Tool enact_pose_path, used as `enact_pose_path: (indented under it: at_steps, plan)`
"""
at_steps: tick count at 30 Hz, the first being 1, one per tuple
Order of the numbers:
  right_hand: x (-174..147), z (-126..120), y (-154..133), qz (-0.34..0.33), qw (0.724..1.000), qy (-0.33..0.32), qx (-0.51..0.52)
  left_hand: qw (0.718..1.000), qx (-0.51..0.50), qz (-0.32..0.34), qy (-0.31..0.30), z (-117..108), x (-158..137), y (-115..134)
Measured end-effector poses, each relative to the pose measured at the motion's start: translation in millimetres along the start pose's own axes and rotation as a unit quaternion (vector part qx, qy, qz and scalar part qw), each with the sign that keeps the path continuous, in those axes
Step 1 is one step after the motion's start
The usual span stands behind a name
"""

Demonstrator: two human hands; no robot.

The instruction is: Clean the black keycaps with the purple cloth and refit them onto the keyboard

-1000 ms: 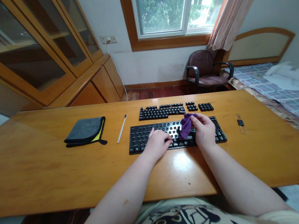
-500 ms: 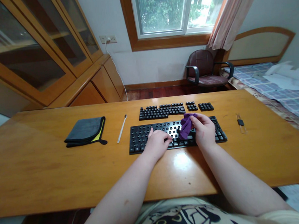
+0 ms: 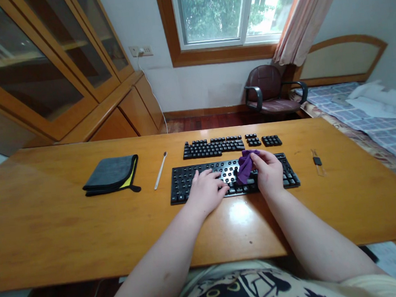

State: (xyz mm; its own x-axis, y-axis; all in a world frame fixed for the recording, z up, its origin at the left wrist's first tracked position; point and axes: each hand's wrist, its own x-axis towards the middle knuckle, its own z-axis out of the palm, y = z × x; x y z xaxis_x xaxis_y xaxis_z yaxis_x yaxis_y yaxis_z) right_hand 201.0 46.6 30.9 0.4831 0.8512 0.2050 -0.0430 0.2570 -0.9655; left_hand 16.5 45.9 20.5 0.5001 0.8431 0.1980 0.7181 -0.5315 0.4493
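A black keyboard [image 3: 181, 185] with most of its keycaps off lies in front of me on the wooden table. Across its left-middle part rests my left hand [image 3: 207, 190], fingers spread and touching the board. My right hand [image 3: 269, 172] is over the right part of the keyboard, pinching a bunched purple cloth [image 3: 245, 166] that hangs down onto the key sockets. Behind the keyboard, the removed black keycaps [image 3: 215, 147] are laid out in rows. Part of the board is hidden beneath both hands.
A folded grey cloth [image 3: 111, 173] with black edging and a white toothbrush [image 3: 160, 171] lie to the left. On the right is a small wire tool with a black grip [image 3: 317, 161]. Beyond the table stand a brown armchair [image 3: 265, 88] and a bed [image 3: 348, 106].
My left fingers have spread out further forward over the keyboard. The right hand and purple cloth stay in nearly the same place.
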Motion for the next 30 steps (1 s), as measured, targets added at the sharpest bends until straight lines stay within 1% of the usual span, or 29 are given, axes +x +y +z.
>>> enact_pose_path:
  at_steps: [3, 6, 8, 10, 12, 15, 18, 20, 22, 23, 24, 25, 27, 28, 30]
  plan:
    - [0, 2, 1, 0.001, 1.000, 0.007, -0.003, 1.000, 0.012, -0.008, -0.009, 0, 1, 0]
    - [0, 2, 1, 0.000, 1.000, 0.004, -0.007, 0.999, 0.012, 0.030, -0.008, 0, 1, 3]
    - [2, 0, 2, -0.012, 1.000, 0.013, -0.002, 0.999, 0.012, 0.050, -0.003, 0, 0, 5]
    - [3, -3, 4, -0.020, 0.999, 0.029, 0.012, 0.999, 0.020, 0.034, 0.006, 3, -1, 4]
    - [5, -6, 6, -0.013, 0.999, 0.034, 0.033, 0.999, 0.040, -0.005, 0.007, 7, -2, 1]
    - [7, -7, 11, 0.019, 0.997, 0.008, 0.079, 0.996, 0.077, -0.043, -0.021, 11, 0, -5]
    - [6, -6, 13, 0.016, 0.994, -0.015, 0.106, 0.993, 0.099, -0.042, -0.048, 12, 4, -6]
    - [6, -6, 10, -0.009, 0.997, -0.020, 0.069, 0.993, 0.102, -0.039, -0.052, 12, 6, -4]
    - [8, -5, 5, -0.041, 0.998, -0.036, -0.033, 0.994, 0.097, -0.033, -0.049, 13, 7, -2]
    - [11, -4, 2, -0.061, 0.991, -0.052, -0.105, 0.994, 0.092, -0.028, -0.046, 13, 7, -2]
    - [14, -3, 0, -0.081, 0.976, -0.075, -0.185, 0.995, 0.087, -0.021, -0.042, 14, 7, -2]
    - [20, 1, -2, -0.104, 0.953, -0.103, -0.264, 0.996, 0.081, -0.014, -0.038, 14, 6, -2]
    - [32, 11, -1, -0.128, 0.897, -0.171, -0.386, 0.997, 0.067, 0.001, -0.030, 14, 6, -3]
    - [39, 17, 2, -0.130, 0.866, -0.203, -0.438, 0.998, 0.059, 0.006, -0.025, 13, 5, -4]
    - [53, 32, 10, -0.117, 0.809, -0.241, -0.523, 0.999, 0.040, 0.008, -0.009, 12, 5, -6]
